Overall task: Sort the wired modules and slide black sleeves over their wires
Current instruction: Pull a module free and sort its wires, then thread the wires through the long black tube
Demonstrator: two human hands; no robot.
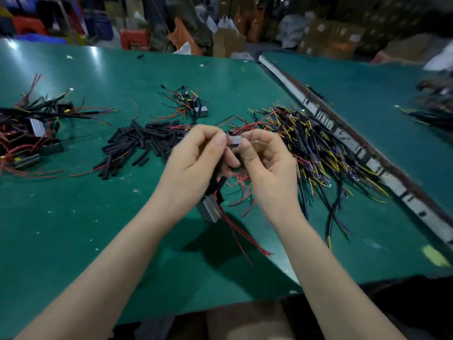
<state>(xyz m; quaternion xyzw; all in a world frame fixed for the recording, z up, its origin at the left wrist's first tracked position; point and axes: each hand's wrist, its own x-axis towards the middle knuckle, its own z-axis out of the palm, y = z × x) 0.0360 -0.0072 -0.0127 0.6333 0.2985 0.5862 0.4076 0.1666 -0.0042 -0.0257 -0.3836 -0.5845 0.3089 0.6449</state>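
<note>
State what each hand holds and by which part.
Both hands pinch one small grey module: the left hand at its left end, the right hand at its right end. A second grey module hangs by wires below the left hand.

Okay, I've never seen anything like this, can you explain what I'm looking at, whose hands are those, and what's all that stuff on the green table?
This is one picture from a camera worn on a person's head, looking down at their own hands. The left hand and right hand together pinch a small grey module; another grey module hangs below on red wires. On the green table lie a heap of black sleeves, a pile of loose coloured wires to the right, and wired modules at far left.
</note>
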